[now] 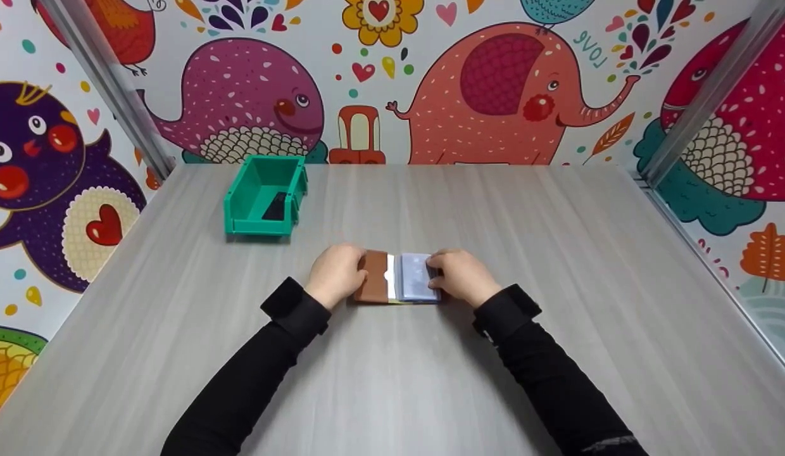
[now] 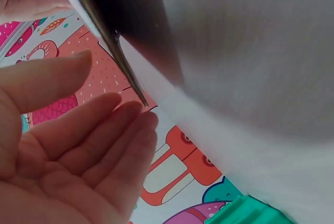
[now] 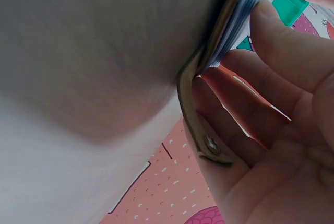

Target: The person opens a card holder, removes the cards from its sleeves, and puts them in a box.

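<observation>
A brown card holder [image 1: 371,288] lies spread open on the table, clear plastic sleeves [image 1: 415,278] stacked on its right half and a white strip along the middle. My left hand [image 1: 337,273] is at its left cover; in the left wrist view this hand [image 2: 78,151] has fairly straight fingers with tips right at the cover's edge and the thumb apart from it. My right hand [image 1: 462,276] pinches the right side, thumb on the sleeves and fingers behind. A strap with a metal snap [image 3: 211,144] sticks out against those fingers in the right wrist view.
A green plastic bin [image 1: 257,226] stands at the back left of the table [image 1: 392,386], with a dark flat item [image 1: 276,206] inside. Printed panels [image 1: 367,76] with cartoon animals wall in the back and both sides, with metal posts [image 1: 107,88] at the corners.
</observation>
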### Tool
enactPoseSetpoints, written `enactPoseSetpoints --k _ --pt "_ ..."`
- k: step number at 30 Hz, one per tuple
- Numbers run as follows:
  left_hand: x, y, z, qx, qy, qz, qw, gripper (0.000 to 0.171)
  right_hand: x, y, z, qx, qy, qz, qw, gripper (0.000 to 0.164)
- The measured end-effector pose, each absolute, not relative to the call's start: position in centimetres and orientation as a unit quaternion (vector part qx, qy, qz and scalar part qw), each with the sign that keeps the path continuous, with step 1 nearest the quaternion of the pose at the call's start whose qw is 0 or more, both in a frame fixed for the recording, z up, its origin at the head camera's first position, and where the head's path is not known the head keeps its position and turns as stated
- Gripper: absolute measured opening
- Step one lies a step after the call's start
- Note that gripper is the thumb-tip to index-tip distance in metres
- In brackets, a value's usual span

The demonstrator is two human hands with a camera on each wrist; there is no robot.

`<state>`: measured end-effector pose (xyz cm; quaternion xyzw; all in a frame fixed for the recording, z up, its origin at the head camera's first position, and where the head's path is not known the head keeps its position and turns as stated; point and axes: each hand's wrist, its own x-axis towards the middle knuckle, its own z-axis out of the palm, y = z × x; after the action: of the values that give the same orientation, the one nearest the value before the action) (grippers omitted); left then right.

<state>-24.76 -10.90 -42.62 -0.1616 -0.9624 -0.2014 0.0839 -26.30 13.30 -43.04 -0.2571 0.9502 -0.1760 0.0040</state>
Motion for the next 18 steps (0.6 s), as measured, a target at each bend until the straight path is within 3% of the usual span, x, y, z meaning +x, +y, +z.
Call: enactPoseSetpoints --k 9,13,18 --pt "-24.23 -10.83 -42.75 -0.168 -0.964 -0.2 0.043 0.009 -26.33 13.3 -43.05 -0.263 0.95 -0.168 -0.001 0.036" --pt "-24.07 -10.7 -42.84 -0.161 -0.966 -0.203 0.024 0.02 -26.3 13.33 -43.06 -0.266 0.949 -0.167 -0.003 0.036" --pt "-23.87 -10.56 -42.86 -0.164 -0.966 -0.197 0.023 0.012 -26.24 13.44 -43.0 -0.269 0.949 -0.164 -0.005 0.037"
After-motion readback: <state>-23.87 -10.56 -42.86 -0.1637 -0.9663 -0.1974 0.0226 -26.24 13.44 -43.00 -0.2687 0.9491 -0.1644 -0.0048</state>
